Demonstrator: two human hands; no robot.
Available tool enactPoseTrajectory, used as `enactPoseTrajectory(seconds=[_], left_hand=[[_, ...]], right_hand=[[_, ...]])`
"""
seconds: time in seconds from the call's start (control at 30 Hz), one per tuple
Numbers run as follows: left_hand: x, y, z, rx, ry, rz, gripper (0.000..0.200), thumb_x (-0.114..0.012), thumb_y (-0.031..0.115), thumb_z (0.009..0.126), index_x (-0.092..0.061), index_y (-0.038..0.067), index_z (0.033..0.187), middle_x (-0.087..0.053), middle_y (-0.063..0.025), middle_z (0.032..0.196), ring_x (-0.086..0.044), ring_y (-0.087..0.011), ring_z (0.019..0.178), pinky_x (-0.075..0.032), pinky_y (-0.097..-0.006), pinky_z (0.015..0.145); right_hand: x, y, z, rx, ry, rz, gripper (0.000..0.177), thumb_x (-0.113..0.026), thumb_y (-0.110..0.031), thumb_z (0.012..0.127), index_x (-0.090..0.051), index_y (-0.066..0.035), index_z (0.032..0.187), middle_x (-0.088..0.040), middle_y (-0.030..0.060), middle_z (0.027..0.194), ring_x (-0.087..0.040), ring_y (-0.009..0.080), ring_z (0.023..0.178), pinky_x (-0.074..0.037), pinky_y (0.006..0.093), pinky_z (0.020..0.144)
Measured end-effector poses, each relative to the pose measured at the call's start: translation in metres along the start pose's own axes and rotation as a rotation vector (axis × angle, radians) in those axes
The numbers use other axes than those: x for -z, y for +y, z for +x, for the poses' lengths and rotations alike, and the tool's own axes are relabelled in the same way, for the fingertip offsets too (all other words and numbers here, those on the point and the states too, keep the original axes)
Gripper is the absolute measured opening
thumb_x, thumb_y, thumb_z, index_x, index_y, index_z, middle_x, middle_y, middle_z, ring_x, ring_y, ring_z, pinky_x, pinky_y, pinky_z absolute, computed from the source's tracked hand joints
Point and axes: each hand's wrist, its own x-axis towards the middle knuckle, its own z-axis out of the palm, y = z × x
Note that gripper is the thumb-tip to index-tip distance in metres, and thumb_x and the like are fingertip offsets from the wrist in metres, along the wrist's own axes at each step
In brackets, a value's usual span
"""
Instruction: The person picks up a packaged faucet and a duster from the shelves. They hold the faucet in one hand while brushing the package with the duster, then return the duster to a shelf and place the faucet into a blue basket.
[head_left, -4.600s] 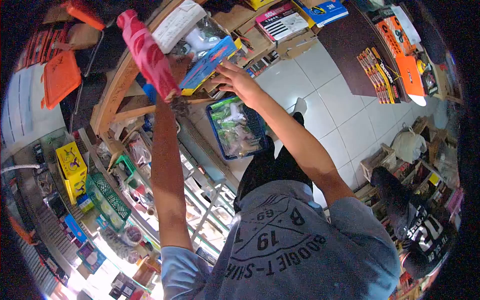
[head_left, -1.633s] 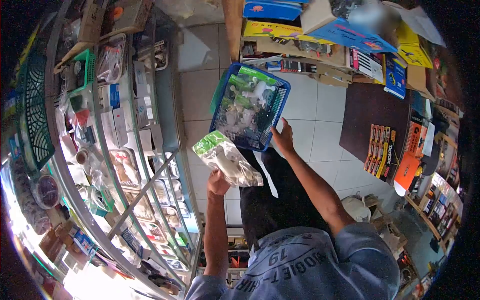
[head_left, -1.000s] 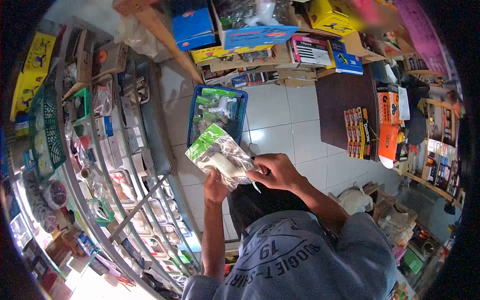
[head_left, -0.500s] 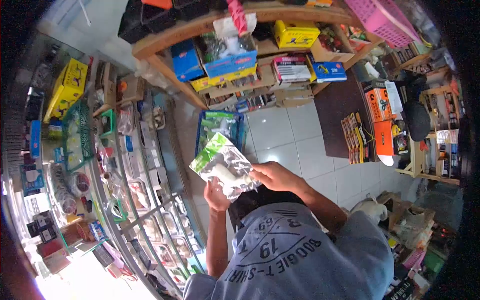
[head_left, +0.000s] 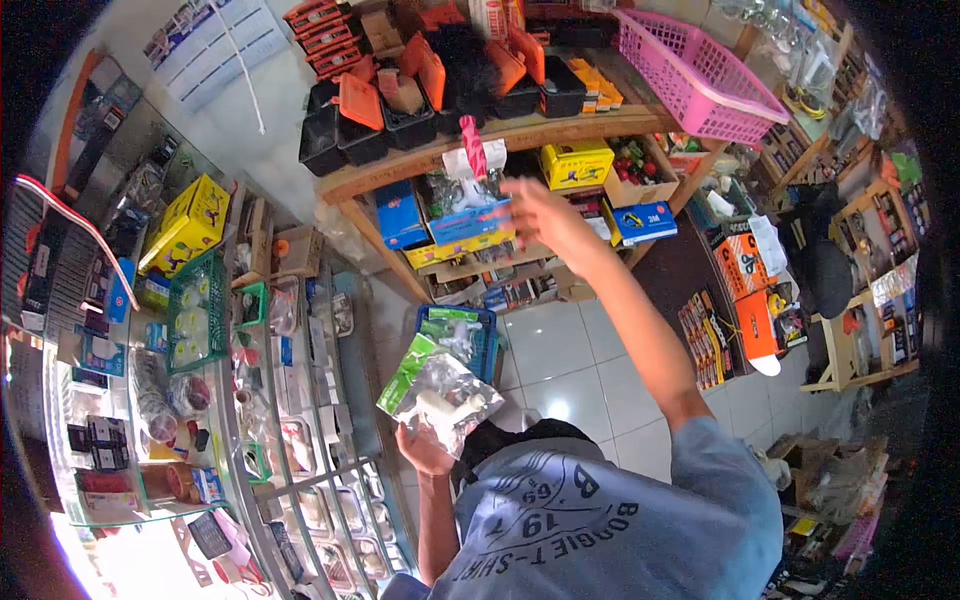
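Note:
My left hand (head_left: 426, 449) holds the lower edge of a clear plastic package (head_left: 440, 396) with a green header and a white fitting inside. My right hand (head_left: 545, 220) is stretched forward and up, blurred, with its fingers apart and nothing visible in them. It is in front of the shelf, beside a blue open box (head_left: 470, 222) that holds plastic-wrapped items. Beyond the package, a blue basket (head_left: 484, 345) on the floor contains similar green-topped packages.
Black bins (head_left: 322, 130) with orange lids line the wooden shelf (head_left: 400, 160). A pink basket (head_left: 690, 75) sits at its right end. Glass shelving with a green basket (head_left: 197, 312) stands on the left. Orange boxes (head_left: 738, 262) are on the dark counter at right.
My right hand has let go of the package and moved up and forward to the shelf. My left hand still holds the package. The view has shifted, showing more of the upper shelf.

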Motion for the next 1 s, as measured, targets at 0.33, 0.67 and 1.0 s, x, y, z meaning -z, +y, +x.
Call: enactPoseTrajectory(seconds=[0.33, 0.67, 1.0], left_hand=[[-0.005, 0.096, 0.039, -0.031, -0.084, -0.043, 0.067, -0.045, 0.057, 0.089, -0.038, 0.014, 0.141, -0.038, -0.016, 0.144, -0.036, -0.0382, 0.131, -0.033, -0.0648, 0.101], [-0.036, 0.163, 0.129, 0.067, 0.004, 0.311, 0.068, -0.044, 0.054, 0.088, -0.039, 0.01, 0.139, -0.035, -0.0203, 0.144, -0.034, -0.0401, 0.132, -0.032, -0.0648, 0.1], [-0.123, 0.119, 0.219, 0.241, 0.148, 0.147, 0.066, -0.038, 0.06, 0.089, -0.059, 0.006, 0.119, -0.062, -0.0106, 0.114, -0.059, -0.0328, 0.101, -0.045, -0.0508, 0.095]], right_hand=[[-0.019, -0.017, 0.129, -0.042, -0.241, 0.82, 0.029, -0.054, -0.036, 0.094, -0.054, -0.009, 0.105, -0.058, 0.0056, 0.077, -0.054, 0.0161, 0.057, -0.043, 0.0281, 0.047], [-0.077, 0.084, -0.065, -0.001, 0.473, 0.004, 0.031, -0.051, -0.039, 0.095, -0.049, -0.009, 0.102, -0.048, -0.0003, 0.068, -0.041, 0.0056, 0.047, -0.032, 0.0195, 0.04], [-0.154, 0.147, -0.173, -0.333, 0.436, -0.399, 0.025, -0.052, -0.025, 0.096, -0.052, -0.001, 0.09, -0.058, 0.0041, 0.076, -0.052, 0.0141, 0.066, -0.045, 0.0305, 0.063]])
